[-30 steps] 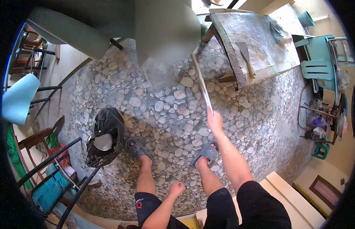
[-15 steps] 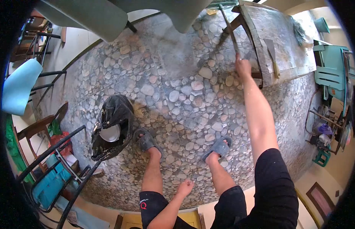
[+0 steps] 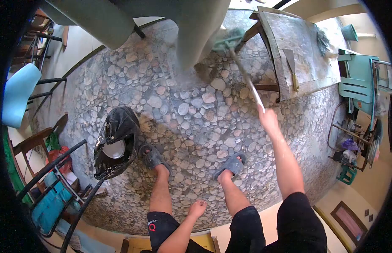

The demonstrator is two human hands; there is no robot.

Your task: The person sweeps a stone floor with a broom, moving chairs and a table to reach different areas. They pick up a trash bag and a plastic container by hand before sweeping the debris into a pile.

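Note:
My right hand [image 3: 268,121] is closed around the upper end of a long-handled broom [image 3: 248,82], arm stretched forward. The pale handle slants away to a teal head, blurred by motion, on the floor beside the table leg. A brownish patch [image 3: 206,71] lies on the stone-patterned floor just short of the head. In front of my lap, my left hand [image 3: 198,208] hangs with its fingers curled in; whether anything small is between them is hidden.
A black plastic bag [image 3: 116,141] with a white round container inside stands by my left foot. A table [image 3: 305,46] bearing a putty knife [image 3: 292,69] is at front right. A grey chair [image 3: 162,17] overhangs the front. Stacked chairs [image 3: 57,206] line the left side.
The broom head has come nearer and out from the far table side, and its handle now slants differently. My right hand has dropped lower in view. The view has shifted slightly.

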